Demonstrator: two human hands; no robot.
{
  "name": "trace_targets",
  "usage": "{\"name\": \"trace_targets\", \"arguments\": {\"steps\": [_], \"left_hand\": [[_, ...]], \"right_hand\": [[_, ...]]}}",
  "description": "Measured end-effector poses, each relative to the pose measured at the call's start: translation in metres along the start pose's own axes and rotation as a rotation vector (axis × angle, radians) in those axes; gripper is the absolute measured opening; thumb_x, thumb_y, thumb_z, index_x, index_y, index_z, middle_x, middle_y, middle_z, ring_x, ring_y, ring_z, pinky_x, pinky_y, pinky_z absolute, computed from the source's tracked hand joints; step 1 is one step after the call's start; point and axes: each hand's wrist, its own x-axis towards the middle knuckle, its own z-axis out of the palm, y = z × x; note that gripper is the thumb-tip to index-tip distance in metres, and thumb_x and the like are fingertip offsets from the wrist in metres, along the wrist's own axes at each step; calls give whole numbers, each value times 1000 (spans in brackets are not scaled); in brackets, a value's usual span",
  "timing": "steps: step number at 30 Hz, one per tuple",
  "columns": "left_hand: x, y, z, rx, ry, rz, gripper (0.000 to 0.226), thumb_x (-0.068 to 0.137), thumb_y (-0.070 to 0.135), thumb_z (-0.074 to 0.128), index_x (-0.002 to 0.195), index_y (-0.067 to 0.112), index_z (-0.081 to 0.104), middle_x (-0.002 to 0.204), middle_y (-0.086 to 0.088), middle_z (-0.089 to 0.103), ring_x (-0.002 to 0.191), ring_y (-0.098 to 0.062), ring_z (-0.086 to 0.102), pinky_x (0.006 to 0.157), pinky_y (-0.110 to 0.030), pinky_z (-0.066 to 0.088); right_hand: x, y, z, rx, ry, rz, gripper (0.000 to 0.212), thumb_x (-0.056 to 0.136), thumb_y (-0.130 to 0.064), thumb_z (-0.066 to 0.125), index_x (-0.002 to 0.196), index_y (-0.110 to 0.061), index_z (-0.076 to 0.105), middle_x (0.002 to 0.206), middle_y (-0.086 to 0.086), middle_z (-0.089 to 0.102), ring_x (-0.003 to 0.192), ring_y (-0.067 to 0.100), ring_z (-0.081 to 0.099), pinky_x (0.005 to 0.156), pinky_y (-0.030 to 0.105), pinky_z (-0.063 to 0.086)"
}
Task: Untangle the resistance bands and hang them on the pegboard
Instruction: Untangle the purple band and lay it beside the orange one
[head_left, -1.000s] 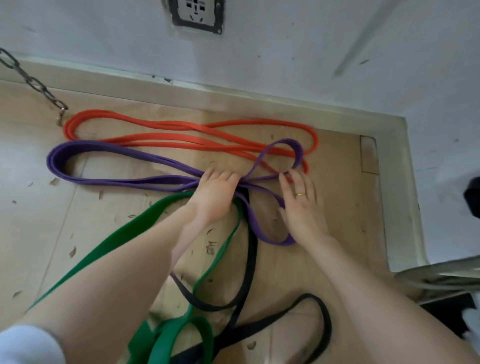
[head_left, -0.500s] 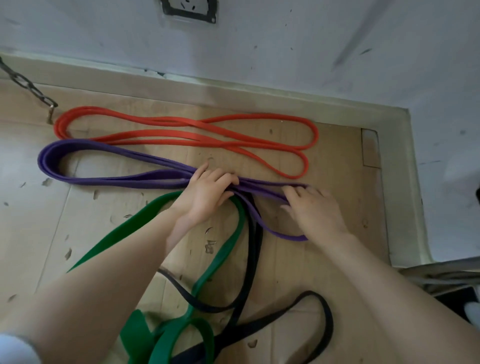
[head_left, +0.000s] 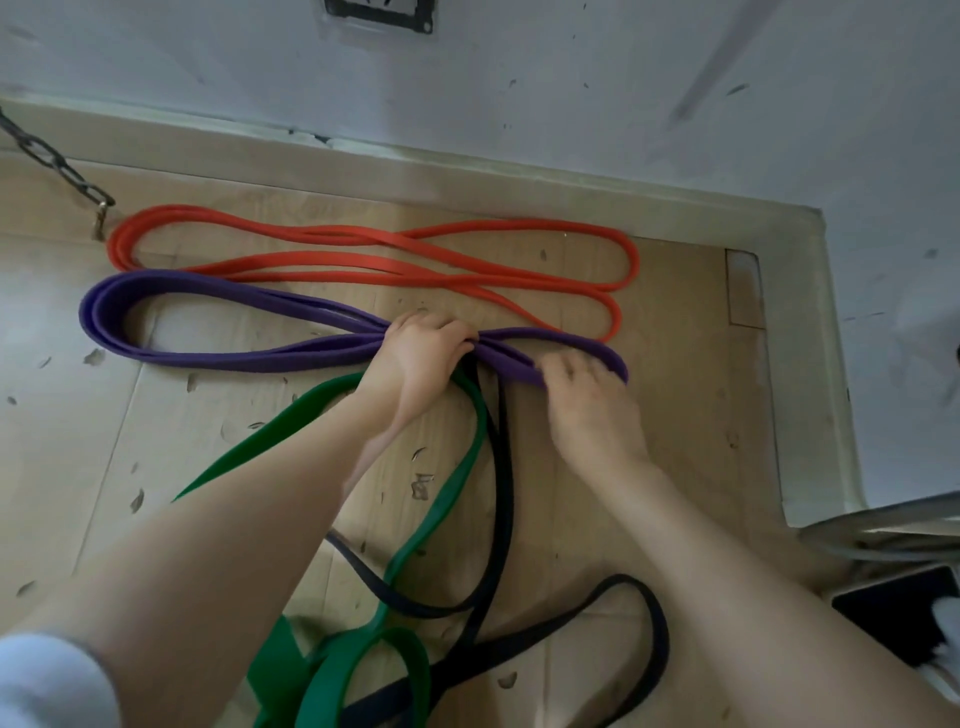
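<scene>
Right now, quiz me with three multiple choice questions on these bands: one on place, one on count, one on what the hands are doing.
1. Which band lies nearest the wall? A green B orange C black
2. How many band colours show? A two B three C four
3. Both hands grip which band? A purple B green C orange

B: the orange band lies by the skirting.
C: orange, purple band, green band, black band.
A: left hand and right hand curl round purple.
</scene>
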Motion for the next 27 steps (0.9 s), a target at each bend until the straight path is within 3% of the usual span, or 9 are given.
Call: {"name": "trace_targets", "arguments": {"steps": [2, 8, 11, 14, 17, 20, 23, 25, 27], "left_hand": [[2, -1, 0, 30, 13, 3, 29, 98, 18, 41, 117, 10, 61, 116, -11, 63, 107, -32, 54, 101, -36, 29], [3, 5, 1, 175, 53, 11, 28, 94, 13, 48, 120, 13, 59, 120, -9, 58, 112, -32, 51, 108, -41, 25], [0, 4, -3, 267, 51, 55, 25, 92, 14, 52, 115, 12, 62, 112, -12, 58, 107, -34, 51, 91, -42, 36], [-2, 4, -9, 300, 97, 106, 14, 85, 10, 63, 98, 8, 67, 94, -13, 64, 87, -35, 60, 73, -39, 45], [-7, 14, -14, 236, 199, 38, 14, 80, 7, 66, 94, 9, 63, 94, -12, 64, 87, -34, 60, 73, -41, 47], [-20, 25, -7, 264, -60, 212, 34, 86, 7, 55, 118, 18, 59, 123, -6, 57, 114, -31, 48, 92, -42, 37], [-29, 22, 1, 418, -311, 303, 49, 94, 9, 39, 139, 27, 37, 145, 5, 38, 130, -26, 28, 103, -36, 24], [-33, 18, 0, 426, -300, 351, 44, 92, 10, 45, 134, 25, 45, 138, 4, 48, 126, -26, 33, 101, -37, 29], [-40, 16, -6, 436, -233, 459, 39, 77, 12, 66, 114, 25, 64, 113, 4, 67, 109, -24, 54, 86, -35, 44]], "right_hand": [[14, 10, -7, 113, 22, 93, 31, 93, -12, 50, 124, -11, 46, 115, 12, 61, 104, 31, 54, 76, 38, 44], [21, 11, 5, -56, -7, 25, 35, 98, -19, 41, 131, -8, 42, 127, 15, 54, 114, 32, 48, 91, 41, 38], [18, 6, 14, -46, 36, 72, 39, 98, -24, 41, 133, -7, 42, 121, 14, 59, 109, 34, 53, 91, 44, 39], [28, 8, 11, -39, 57, 91, 31, 100, -24, 36, 126, -13, 48, 115, 9, 63, 106, 30, 54, 88, 40, 37], [40, 10, 1, 25, 104, 135, 24, 99, -23, 37, 113, -14, 54, 109, 7, 64, 102, 28, 56, 85, 38, 37], [40, 10, 1, 57, 38, 142, 27, 98, -25, 39, 119, -15, 53, 115, 7, 63, 107, 29, 56, 88, 39, 37], [37, 10, 6, 45, 13, 125, 30, 98, -26, 40, 122, -14, 51, 117, 9, 63, 108, 31, 56, 90, 40, 38], [35, 8, 7, 2, 0, 99, 28, 98, -24, 40, 121, -13, 50, 114, 10, 62, 106, 31, 56, 89, 41, 39], [27, 4, 8, -66, 8, 44, 24, 96, -18, 44, 118, -10, 51, 111, 11, 63, 103, 31, 58, 86, 40, 41]]}}
